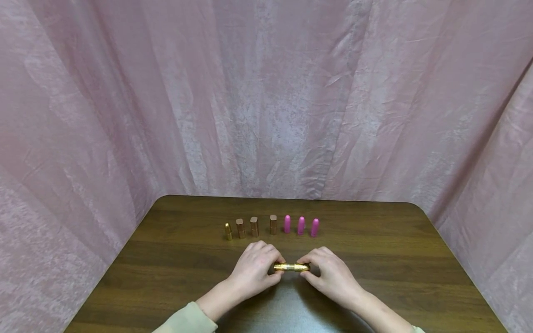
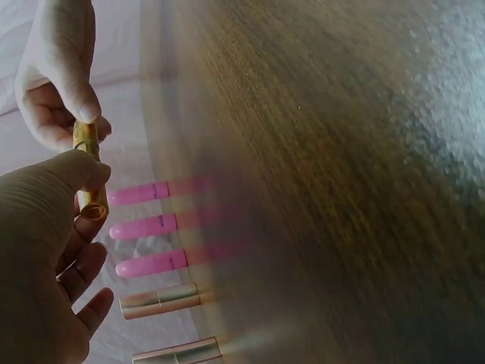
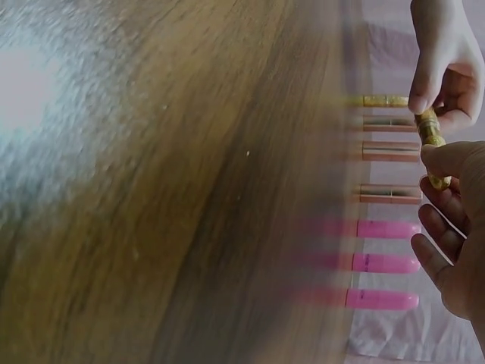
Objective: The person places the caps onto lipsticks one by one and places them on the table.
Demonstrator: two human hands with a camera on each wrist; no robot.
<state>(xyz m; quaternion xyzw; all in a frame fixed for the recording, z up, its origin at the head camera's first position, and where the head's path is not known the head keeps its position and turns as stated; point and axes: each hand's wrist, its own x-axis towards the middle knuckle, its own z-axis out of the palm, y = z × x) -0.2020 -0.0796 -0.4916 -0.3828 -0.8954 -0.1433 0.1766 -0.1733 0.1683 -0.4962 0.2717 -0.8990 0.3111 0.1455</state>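
Note:
A shiny gold lipstick tube [image 1: 291,267] lies level between my two hands, over the front middle of the table. My left hand [image 1: 255,269] pinches its left end between thumb and fingers. On its rounded right end, my right hand [image 1: 333,277] has a similar pinch. The left wrist view shows the flat round base of the gold tube [image 2: 92,208] poking out past my left thumb. In the right wrist view a seam band shows on the tube [image 3: 429,127] between the two hands.
Behind the hands, a row of lipsticks stands upright: a small gold one [image 1: 228,231], three rose-gold square ones such as the rightmost [image 1: 273,225], then three pink ones, the middle one [image 1: 301,225] among them. Pink curtains [image 1: 283,101] hang around the brown wooden table [image 1: 166,273].

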